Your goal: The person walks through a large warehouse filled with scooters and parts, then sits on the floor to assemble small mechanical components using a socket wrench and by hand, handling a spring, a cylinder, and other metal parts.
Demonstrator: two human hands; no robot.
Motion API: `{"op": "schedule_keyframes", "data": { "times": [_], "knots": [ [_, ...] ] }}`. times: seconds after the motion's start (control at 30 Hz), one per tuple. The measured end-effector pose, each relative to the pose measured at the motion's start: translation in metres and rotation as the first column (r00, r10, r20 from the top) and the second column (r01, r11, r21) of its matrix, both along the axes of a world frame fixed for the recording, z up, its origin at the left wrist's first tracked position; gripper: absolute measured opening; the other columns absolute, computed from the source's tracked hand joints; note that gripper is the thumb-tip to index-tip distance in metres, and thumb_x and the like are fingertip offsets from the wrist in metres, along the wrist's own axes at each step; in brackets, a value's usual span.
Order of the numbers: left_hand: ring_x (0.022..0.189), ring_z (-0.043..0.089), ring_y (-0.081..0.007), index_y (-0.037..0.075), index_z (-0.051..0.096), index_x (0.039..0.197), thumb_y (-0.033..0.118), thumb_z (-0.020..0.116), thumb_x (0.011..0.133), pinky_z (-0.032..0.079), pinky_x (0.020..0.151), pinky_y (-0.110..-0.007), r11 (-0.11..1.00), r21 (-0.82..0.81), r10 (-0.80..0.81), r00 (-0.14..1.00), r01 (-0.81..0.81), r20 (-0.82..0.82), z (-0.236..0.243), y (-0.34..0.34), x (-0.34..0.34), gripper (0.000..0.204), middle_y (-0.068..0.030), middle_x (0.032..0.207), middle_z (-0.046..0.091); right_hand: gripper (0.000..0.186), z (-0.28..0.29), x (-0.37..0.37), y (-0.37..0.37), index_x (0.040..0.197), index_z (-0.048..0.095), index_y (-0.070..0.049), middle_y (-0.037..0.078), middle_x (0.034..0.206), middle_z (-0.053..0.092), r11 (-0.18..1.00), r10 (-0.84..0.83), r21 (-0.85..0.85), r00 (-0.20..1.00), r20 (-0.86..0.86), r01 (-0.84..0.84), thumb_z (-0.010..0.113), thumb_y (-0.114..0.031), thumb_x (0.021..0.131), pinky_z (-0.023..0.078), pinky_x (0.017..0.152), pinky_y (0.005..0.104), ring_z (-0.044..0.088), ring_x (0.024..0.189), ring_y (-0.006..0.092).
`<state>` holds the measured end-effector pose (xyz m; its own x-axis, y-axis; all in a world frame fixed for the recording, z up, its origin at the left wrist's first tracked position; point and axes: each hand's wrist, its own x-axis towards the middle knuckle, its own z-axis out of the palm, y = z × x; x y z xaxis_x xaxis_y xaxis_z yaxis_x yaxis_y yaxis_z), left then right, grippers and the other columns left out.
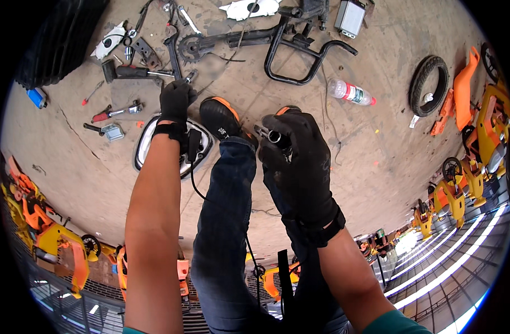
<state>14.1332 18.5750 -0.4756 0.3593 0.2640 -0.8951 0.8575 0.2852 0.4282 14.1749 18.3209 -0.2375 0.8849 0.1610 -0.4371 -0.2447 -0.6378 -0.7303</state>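
Note:
My left hand (177,101), in a black glove, reaches down to the floor with its fingers bent. A small silver metal piece (191,75) sticks out at its fingertips. Beneath that wrist lies a white and black oval housing (144,146), partly covered by my arm. Closer to me, my right hand (300,158) is also gloved and wraps around a metal tool with a hollow, socket-like end (274,136); the rest of the tool is hidden in my palm. Past the left hand lie a hammer (133,72), a long dark wrench (173,55) and a ratchet with a red handle (113,113).
A black metal frame stand (292,79) lies ahead, with a plastic bottle (350,92) to its right. Farther right are a tire (429,86) and orange panels (465,92). A black crate (60,42) stands far left. Yellow scooter bodies (63,247) line the edges.

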Motion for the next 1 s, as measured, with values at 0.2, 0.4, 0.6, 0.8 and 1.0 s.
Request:
{"op": "schedule_keyframes", "data": {
  "times": [0.2, 0.4, 0.6, 0.8, 1.0],
  "knots": [
    [0.073, 0.066, -0.0175, 0.001, 0.061, 0.096, 0.012, 0.056, 0.091, 0.058, 0.066, -0.030, 0.999, 0.029, -0.028, 1.000, 0.028, 0.003, -0.009, 0.002, -0.001, 0.013, -0.0079, 0.084, 0.064, 0.036, -0.001, 0.000, 0.000, 0.108, 0.062, -0.006, 0.012, 0.099, 0.059, 0.998, -0.065, 0.014, 0.995, -0.070, 0.066, 0.069, -0.001, 0.073, 0.050, 0.076, 0.0379, 0.059, 0.090, 0.0312],
    [0.073, 0.067, -0.0186, 0.001, 0.061, 0.094, 0.011, 0.055, 0.091, 0.058, 0.066, -0.031, 1.000, -0.001, -0.001, 1.000, 0.001, -0.012, -0.019, 0.004, -0.003, 0.012, -0.0083, 0.084, 0.065, 0.031, -0.005, 0.005, -0.002, 0.107, 0.063, -0.001, 0.012, 0.102, 0.061, 0.999, 0.036, 0.003, 0.998, -0.050, -0.036, 0.069, 0.000, 0.076, 0.049, 0.072, 0.0288, 0.061, 0.078, 0.0198],
    [0.078, 0.066, -0.0221, -0.003, 0.058, 0.101, 0.011, 0.049, 0.090, 0.059, 0.070, -0.033, 0.984, -0.095, 0.154, 0.988, -0.153, 0.003, -0.021, 0.002, -0.007, 0.020, -0.0124, 0.090, 0.064, 0.026, -0.006, 0.005, 0.000, 0.105, 0.063, -0.001, 0.009, 0.090, 0.059, 0.995, -0.004, 0.095, 0.983, -0.183, 0.022, 0.068, 0.002, 0.080, 0.049, 0.060, 0.0306, 0.058, 0.067, 0.0176],
    [0.084, 0.066, -0.0221, -0.001, 0.057, 0.116, 0.012, 0.048, 0.096, 0.058, 0.075, -0.036, 0.823, -0.453, 0.393, 0.920, -0.343, 0.017, -0.010, 0.024, -0.022, 0.025, -0.0110, 0.094, 0.066, 0.018, 0.002, 0.011, 0.010, 0.105, 0.061, 0.000, 0.004, 0.085, 0.061, 0.923, -0.127, 0.219, 0.787, -0.603, 0.317, 0.059, 0.000, 0.088, 0.045, 0.061, 0.0245, 0.054, 0.069, 0.0098],
    [0.071, 0.056, -0.0122, -0.001, 0.057, 0.115, 0.014, 0.062, 0.092, 0.048, 0.066, -0.027, 0.881, -0.433, 0.323, 0.912, -0.192, 0.252, 0.100, -0.018, 0.006, 0.028, -0.0048, 0.087, 0.061, 0.028, 0.006, 0.013, 0.007, 0.122, 0.052, -0.001, 0.004, 0.093, 0.061, 0.691, -0.211, 0.415, 0.714, -0.667, 0.592, 0.055, -0.015, 0.098, 0.049, 0.071, 0.0248, 0.058, 0.077, 0.0102]
  ]
}}
